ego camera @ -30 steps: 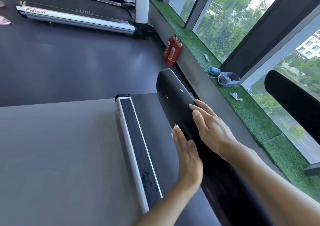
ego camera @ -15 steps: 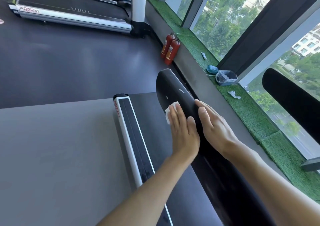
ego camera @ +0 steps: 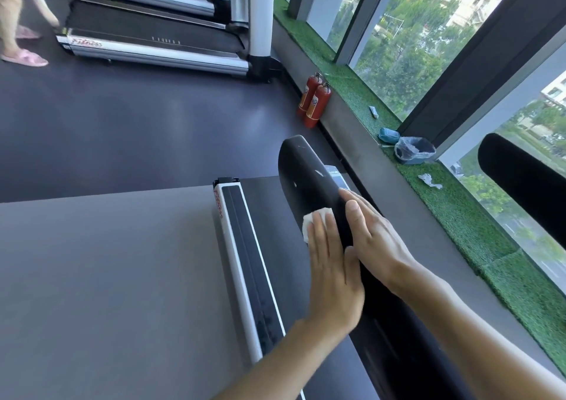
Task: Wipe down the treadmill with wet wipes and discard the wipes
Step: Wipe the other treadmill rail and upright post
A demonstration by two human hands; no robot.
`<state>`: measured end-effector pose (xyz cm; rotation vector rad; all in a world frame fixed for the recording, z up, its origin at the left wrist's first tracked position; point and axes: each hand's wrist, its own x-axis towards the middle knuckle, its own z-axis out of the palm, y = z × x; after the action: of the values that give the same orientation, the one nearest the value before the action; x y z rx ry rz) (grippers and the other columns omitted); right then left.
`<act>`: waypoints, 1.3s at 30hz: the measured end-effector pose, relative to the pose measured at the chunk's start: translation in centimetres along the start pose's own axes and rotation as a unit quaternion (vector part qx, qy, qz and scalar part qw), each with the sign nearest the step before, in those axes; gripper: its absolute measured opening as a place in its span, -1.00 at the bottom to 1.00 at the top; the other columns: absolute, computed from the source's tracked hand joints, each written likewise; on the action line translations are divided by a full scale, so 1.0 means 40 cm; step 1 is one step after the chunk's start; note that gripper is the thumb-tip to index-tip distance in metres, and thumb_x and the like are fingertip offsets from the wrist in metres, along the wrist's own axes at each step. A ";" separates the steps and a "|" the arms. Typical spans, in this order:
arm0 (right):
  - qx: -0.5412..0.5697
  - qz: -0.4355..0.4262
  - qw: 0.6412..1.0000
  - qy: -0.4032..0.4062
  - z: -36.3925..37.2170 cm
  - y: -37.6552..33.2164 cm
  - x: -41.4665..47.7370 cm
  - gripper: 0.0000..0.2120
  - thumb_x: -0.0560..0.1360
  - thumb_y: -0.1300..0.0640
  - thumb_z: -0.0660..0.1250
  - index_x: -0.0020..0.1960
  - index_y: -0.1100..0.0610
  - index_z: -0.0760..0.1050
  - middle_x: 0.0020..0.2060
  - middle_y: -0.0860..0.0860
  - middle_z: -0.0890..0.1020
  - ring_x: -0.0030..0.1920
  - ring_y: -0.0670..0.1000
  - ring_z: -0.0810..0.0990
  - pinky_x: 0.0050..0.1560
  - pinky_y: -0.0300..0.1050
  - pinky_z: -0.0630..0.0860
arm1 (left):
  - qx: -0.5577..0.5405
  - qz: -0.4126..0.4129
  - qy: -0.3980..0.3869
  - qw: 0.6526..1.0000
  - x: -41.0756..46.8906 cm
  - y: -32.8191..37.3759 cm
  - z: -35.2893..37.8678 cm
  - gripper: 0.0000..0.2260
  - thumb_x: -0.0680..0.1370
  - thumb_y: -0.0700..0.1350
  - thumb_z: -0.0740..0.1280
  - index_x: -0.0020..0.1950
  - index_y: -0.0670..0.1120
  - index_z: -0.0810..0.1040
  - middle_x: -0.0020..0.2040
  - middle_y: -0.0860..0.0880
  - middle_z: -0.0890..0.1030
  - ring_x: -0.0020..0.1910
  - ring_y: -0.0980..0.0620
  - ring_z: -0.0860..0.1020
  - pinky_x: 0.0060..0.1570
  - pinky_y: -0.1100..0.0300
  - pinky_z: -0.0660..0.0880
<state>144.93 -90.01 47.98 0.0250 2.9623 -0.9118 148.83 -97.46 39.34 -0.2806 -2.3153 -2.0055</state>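
A black treadmill handrail (ego camera: pixel 303 173) runs from the centre down to the lower right. My left hand (ego camera: pixel 332 265) lies flat on its left face with straight fingers, pressing a white wet wipe (ego camera: pixel 309 220) whose edge shows past the fingertips. My right hand (ego camera: pixel 373 234) rests on the top and right side of the rail, fingers draped over it. Below lie the treadmill's belt and its white side rail (ego camera: pixel 235 246). A small bin lined with a plastic bag (ego camera: pixel 413 150) stands on the green turf ledge by the window.
A crumpled white wipe (ego camera: pixel 428 180) lies on the turf near the bin, with a blue pack (ego camera: pixel 388 135) beside it. Two red fire extinguishers (ego camera: pixel 315 101) stand against the ledge. Other treadmills (ego camera: pixel 159 44) line the back. A person's feet in pink slippers (ego camera: pixel 26 56) are at the top left.
My left hand slid the wipe forward along the rail's left face, from mid-rail toward its far end. My right hand stayed on top. The view tilted up a little.
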 end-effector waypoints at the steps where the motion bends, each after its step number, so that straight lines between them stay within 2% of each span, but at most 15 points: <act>1: 0.006 0.001 1.000 -0.005 -0.001 -0.001 0.000 -0.53 0.67 -0.20 -0.09 0.53 -0.18 0.25 0.48 -0.36 0.25 0.48 -0.32 0.18 0.49 -0.07 0.18 | 0.001 0.003 -0.006 1.000 -0.014 -0.008 0.006 -0.48 0.72 0.01 -0.09 0.58 0.06 -0.34 0.55 0.18 -0.41 0.50 0.18 -0.43 0.55 0.06 -0.25; 7: 0.000 -0.017 1.000 -0.008 0.000 -0.005 0.000 -0.50 0.67 -0.18 -0.10 0.55 -0.10 0.26 0.51 -0.29 0.25 0.50 -0.29 0.15 0.54 -0.09 0.12 | -0.092 -0.105 0.042 0.989 0.097 -0.032 -0.021 -0.52 0.73 0.01 -0.09 0.60 0.11 -0.23 0.56 0.28 -0.29 0.47 0.39 -0.36 0.56 0.09 -0.24; 11: -0.016 -0.020 1.000 -0.008 0.002 -0.001 -0.002 -0.40 0.58 -0.32 -0.16 0.54 -0.19 0.23 0.52 -0.33 0.21 0.50 -0.30 0.15 0.54 -0.04 0.14 | -0.148 -0.107 0.021 0.983 0.003 -0.028 0.010 -0.51 0.72 0.04 -0.09 0.59 0.17 -0.26 0.52 0.36 -0.33 0.46 0.41 -0.35 0.54 0.11 -0.23; 13: -0.024 -0.015 1.000 -0.010 0.000 -0.006 -0.005 -0.38 0.56 -0.34 -0.17 0.54 -0.20 0.22 0.52 -0.36 0.19 0.49 -0.31 0.15 0.52 -0.03 0.16 | -0.179 -0.140 0.029 0.973 0.041 -0.040 -0.002 -0.51 0.72 0.04 -0.09 0.59 0.16 -0.26 0.54 0.33 -0.32 0.46 0.42 -0.31 0.55 0.13 -0.21; 16: -0.047 -0.003 0.999 -0.018 0.002 -0.010 -0.011 -0.46 0.62 -0.27 -0.13 0.54 -0.20 0.21 0.51 -0.39 0.17 0.47 -0.31 0.19 0.43 -0.03 0.24 | -0.206 -0.204 0.035 0.956 0.112 -0.045 -0.033 -0.52 0.72 0.03 -0.11 0.59 0.14 -0.26 0.56 0.27 -0.29 0.44 0.44 -0.25 0.49 0.27 -0.17; 18: -0.048 -0.005 0.999 -0.016 0.000 -0.016 -0.009 -0.49 0.64 -0.22 -0.10 0.53 -0.14 0.26 0.50 -0.35 0.22 0.46 -0.25 0.25 0.42 -0.06 0.26 | -0.205 -0.184 0.021 0.961 0.073 -0.035 -0.025 -0.52 0.73 0.01 -0.10 0.58 0.16 -0.27 0.54 0.30 -0.30 0.43 0.49 -0.27 0.49 0.31 -0.18; 21: -0.021 0.005 1.000 0.013 -0.015 -0.029 0.022 -0.53 0.68 -0.11 -0.06 0.50 -0.02 0.35 0.43 -0.20 0.40 0.44 -0.15 0.34 0.37 -0.28 0.20 | -0.212 -0.165 0.005 0.963 -0.009 -0.034 0.001 -0.53 0.73 -0.03 -0.09 0.54 0.18 -0.30 0.51 0.32 -0.33 0.44 0.48 -0.30 0.53 0.24 -0.22; 23: 0.018 0.029 0.999 0.029 -0.024 -0.045 0.053 -0.53 0.68 -0.13 -0.07 0.53 -0.06 0.29 0.41 -0.18 0.45 0.43 -0.16 0.34 0.44 -0.23 0.19 | -0.198 -0.170 0.006 0.965 0.035 -0.040 -0.006 -0.53 0.73 -0.02 -0.11 0.55 0.15 -0.31 0.50 0.31 -0.35 0.46 0.41 -0.34 0.55 0.14 -0.26; 25: 0.060 0.047 0.997 0.016 -0.012 -0.055 0.076 -0.52 0.68 -0.16 -0.08 0.56 -0.11 0.22 0.45 -0.20 0.40 0.46 -0.22 0.29 0.48 -0.27 0.11 | -0.147 -0.153 0.017 0.977 0.112 -0.040 -0.034 -0.53 0.73 -0.01 -0.12 0.57 0.10 -0.30 0.51 0.28 -0.36 0.46 0.37 -0.38 0.54 0.14 -0.30; 27: 0.051 0.059 0.997 -0.001 0.004 -0.056 0.086 -0.52 0.69 -0.14 -0.07 0.57 -0.10 0.21 0.49 -0.21 0.33 0.47 -0.25 0.23 0.37 -0.42 0.06 | -0.106 -0.118 0.020 0.987 0.140 -0.028 -0.049 -0.52 0.73 -0.03 -0.11 0.56 0.07 -0.31 0.52 0.24 -0.38 0.46 0.33 -0.41 0.52 0.16 -0.33; 31: 0.054 0.064 0.996 0.008 0.006 -0.049 0.088 -0.54 0.70 -0.12 -0.06 0.57 -0.12 0.21 0.49 -0.23 0.34 0.46 -0.28 0.23 0.32 -0.49 0.05 | -0.019 0.006 -0.011 1.000 0.010 0.007 -0.023 -0.49 0.71 -0.06 -0.09 0.55 0.01 -0.34 0.54 0.17 -0.43 0.52 0.16 -0.42 0.50 0.19 -0.37; 34: 0.042 0.065 0.997 -0.001 0.006 -0.047 0.084 -0.55 0.70 -0.11 -0.05 0.57 -0.12 0.21 0.49 -0.26 0.32 0.43 -0.33 0.22 0.20 -0.67 0.03 | 0.005 0.002 0.000 1.000 0.074 -0.028 -0.027 -0.51 0.68 0.03 -0.16 0.53 0.03 -0.36 0.51 0.19 -0.47 0.51 0.17 -0.43 0.52 0.13 -0.35; 35: 0.036 0.061 0.997 -0.002 0.008 -0.049 0.082 -0.55 0.70 -0.11 -0.05 0.57 -0.12 0.22 0.49 -0.25 0.31 0.43 -0.32 0.22 0.23 -0.63 0.04 | 0.001 -0.017 0.002 1.000 0.124 -0.031 -0.042 -0.52 0.69 0.01 -0.14 0.52 0.03 -0.35 0.50 0.18 -0.46 0.49 0.20 -0.45 0.53 0.09 -0.32; 37: 0.027 0.055 0.998 -0.001 0.011 -0.050 0.081 -0.54 0.69 -0.12 -0.04 0.57 -0.11 0.21 0.49 -0.23 0.32 0.46 -0.28 0.23 0.36 -0.45 0.08 | -0.022 -0.049 0.004 0.999 0.194 -0.032 -0.067 -0.53 0.72 -0.08 -0.11 0.51 0.02 -0.35 0.50 0.18 -0.41 0.46 0.25 -0.47 0.54 0.06 -0.29; 39: 0.011 0.043 0.999 0.001 0.015 -0.049 0.082 -0.53 0.69 -0.11 -0.03 0.57 -0.08 0.22 0.50 -0.22 0.31 0.48 -0.25 0.23 0.40 -0.35 0.09 | -0.029 -0.052 -0.003 0.998 0.173 -0.018 -0.066 -0.52 0.71 -0.07 -0.12 0.51 0.03 -0.36 0.51 0.17 -0.41 0.46 0.26 -0.47 0.54 0.06 -0.28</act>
<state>141.61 -91.94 48.44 0.1534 2.9272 -0.9351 141.70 -99.50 40.18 -0.1728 -2.3231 -2.1247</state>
